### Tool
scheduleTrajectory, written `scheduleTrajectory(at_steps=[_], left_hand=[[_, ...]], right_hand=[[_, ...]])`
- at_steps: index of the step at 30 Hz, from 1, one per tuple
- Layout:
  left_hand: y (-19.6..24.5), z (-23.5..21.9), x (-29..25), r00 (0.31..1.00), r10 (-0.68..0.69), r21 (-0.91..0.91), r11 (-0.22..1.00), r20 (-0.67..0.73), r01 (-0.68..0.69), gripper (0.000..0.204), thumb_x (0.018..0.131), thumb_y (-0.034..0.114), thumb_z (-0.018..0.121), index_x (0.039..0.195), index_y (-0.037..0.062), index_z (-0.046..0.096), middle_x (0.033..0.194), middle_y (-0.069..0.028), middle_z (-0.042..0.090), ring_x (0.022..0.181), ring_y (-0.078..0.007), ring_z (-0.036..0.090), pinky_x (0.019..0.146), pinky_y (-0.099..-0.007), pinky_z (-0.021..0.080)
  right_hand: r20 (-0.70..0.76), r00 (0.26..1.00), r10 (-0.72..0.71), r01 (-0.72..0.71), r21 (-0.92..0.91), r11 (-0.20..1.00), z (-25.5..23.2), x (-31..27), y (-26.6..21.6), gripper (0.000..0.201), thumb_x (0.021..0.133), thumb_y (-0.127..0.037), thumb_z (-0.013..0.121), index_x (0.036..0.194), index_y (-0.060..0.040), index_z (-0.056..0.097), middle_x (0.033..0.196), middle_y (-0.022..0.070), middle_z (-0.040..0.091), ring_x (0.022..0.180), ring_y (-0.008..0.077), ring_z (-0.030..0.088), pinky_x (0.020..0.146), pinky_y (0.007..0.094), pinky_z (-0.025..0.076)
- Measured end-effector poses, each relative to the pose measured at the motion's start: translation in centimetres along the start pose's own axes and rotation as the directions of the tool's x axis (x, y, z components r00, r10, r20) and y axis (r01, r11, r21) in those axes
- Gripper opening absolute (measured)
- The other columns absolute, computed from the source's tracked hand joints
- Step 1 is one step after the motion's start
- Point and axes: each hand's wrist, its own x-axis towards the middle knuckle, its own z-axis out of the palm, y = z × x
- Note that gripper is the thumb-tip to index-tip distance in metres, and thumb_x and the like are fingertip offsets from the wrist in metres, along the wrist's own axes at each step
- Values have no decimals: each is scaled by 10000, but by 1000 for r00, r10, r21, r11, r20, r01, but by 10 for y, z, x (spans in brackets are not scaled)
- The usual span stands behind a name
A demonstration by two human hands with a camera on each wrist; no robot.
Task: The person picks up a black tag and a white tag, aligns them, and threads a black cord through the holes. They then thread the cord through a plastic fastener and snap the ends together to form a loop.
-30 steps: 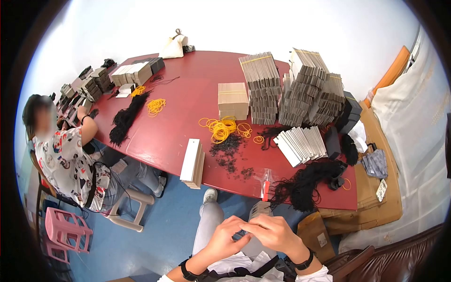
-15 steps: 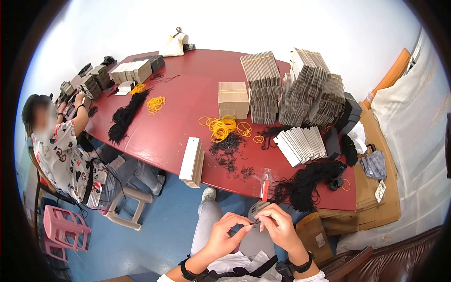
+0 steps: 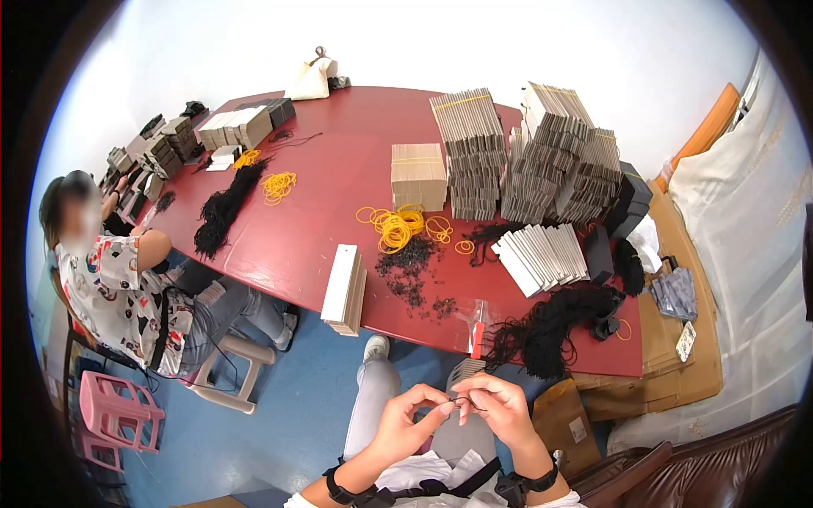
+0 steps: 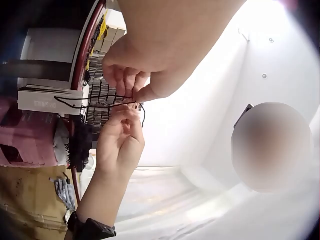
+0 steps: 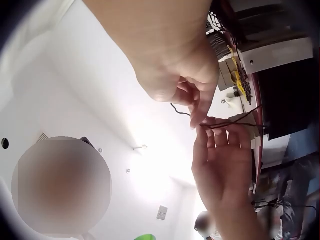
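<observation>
A thin black cord (image 4: pixel 75 106) runs between my two hands over my lap, and its strands form a long narrow loop in the left wrist view. My left hand (image 3: pixel 411 421) pinches the cord between thumb and fingertips. Just beside it, my right hand (image 3: pixel 504 412) grips the cord with thumb and bent fingers, the fingertips of both hands nearly meeting. A short loose end of the cord (image 5: pixel 181 110) pokes out near the right fingers in the right wrist view. Behind the hands, a row of thin grey boards (image 3: pixel 467 369) shows at the table's edge, partly hidden.
On the red table (image 3: pixel 330 203) stand tall banded stacks of grey boards (image 3: pixel 470 152), yellow rubber bands (image 3: pixel 398 230), a black cord bundle (image 3: pixel 546 343) and fanned white boards (image 3: pixel 542 262). A white-topped stack (image 3: pixel 343 288) sits at the front edge. Another person (image 3: pixel 118 279) sits at left.
My hands, overlapping at first, have drawn slightly apart, and the black cord now shows between their fingertips. The person at left has shifted their arm on the table.
</observation>
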Motion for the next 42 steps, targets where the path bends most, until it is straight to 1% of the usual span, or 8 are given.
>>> scheduleTrajectory(at_steps=[11,19,21,25,27,29,33,42], left_hand=[[1,-4,-1,994,-95,-92,992,-53,90,67,888,37,650,941,6,625,921,-36,641,895,-106,603,820,-276,476],[8,0,-1,999,-36,4,999,-35,36,51,890,39,638,932,12,632,929,-54,657,905,-143,614,830,-290,468],[20,0,3,969,247,518,829,0,-211,66,855,32,651,918,27,633,929,-62,667,911,-217,612,823,-327,461],[22,1,8,925,379,736,619,27,-275,118,796,4,670,899,38,622,946,-85,681,921,-273,613,828,-371,467],[24,4,8,927,372,763,584,51,-277,113,783,-9,667,873,35,615,931,-85,680,915,-283,605,822,-385,463],[21,5,8,935,340,725,619,99,-302,108,789,-10,664,876,34,619,920,-88,675,902,-281,605,813,-380,465],[15,6,6,950,241,564,765,198,-311,80,841,41,646,915,31,619,873,-76,635,892,-274,579,759,-372,457],[17,5,4,955,104,301,935,278,-189,59,916,76,600,943,26,616,864,-65,619,833,-185,579,713,-313,473]], right_hand=[[45,998,-45,45,0,999,-4,-10,5,387,887,47,568,1270,57,513,1078,126,603,959,187,610,839,317,513],[-252,954,-165,107,-227,968,-3,-9,12,92,901,2,606,967,62,629,879,131,691,763,191,685,715,298,564],[-206,957,-204,125,-340,932,-9,-10,4,85,891,-10,621,949,51,635,876,124,697,759,186,690,691,290,560],[69,989,-133,138,-768,626,-12,-14,-26,91,845,-47,668,919,3,649,863,101,703,742,176,700,640,268,539],[134,983,-125,183,-768,614,-2,-8,-38,114,821,-81,689,912,-33,642,807,88,680,691,207,685,603,284,521],[308,936,-170,352,-836,421,3,-3,-41,124,806,-84,715,847,-18,618,708,85,654,596,204,652,520,284,482],[351,916,-193,398,-853,337,1,5,-39,167,792,-132,736,823,-36,602,676,79,625,553,224,605,495,302,448],[396,917,-38,368,-808,461,-6,6,-51,203,831,-187,704,839,-37,567,694,101,617,600,257,627,534,331,479]])
